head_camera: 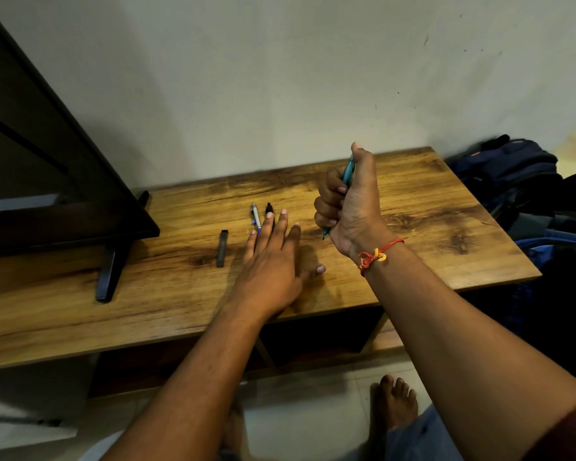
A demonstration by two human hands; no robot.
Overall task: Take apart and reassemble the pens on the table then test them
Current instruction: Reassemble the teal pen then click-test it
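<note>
Clenching the slim teal plastic pen (348, 171) above the brown wooden table (446, 227), the right hand (346, 207) seems secure, but the flat, open left hand (273, 261) could roll the black pen (269, 207) beneath it.

teal pen (348, 173) tilted (gripped), white pen (255, 217) flat

Pale wall (280, 78), wooden table (446, 234), tiled floor (313, 410), dim light

Right hand (348, 202) fist-grips slim teal plastic pen (347, 173), thumb on top. Left hand (270, 261) flat on wooden table (446, 227), fingers over black pen (269, 209).
</note>
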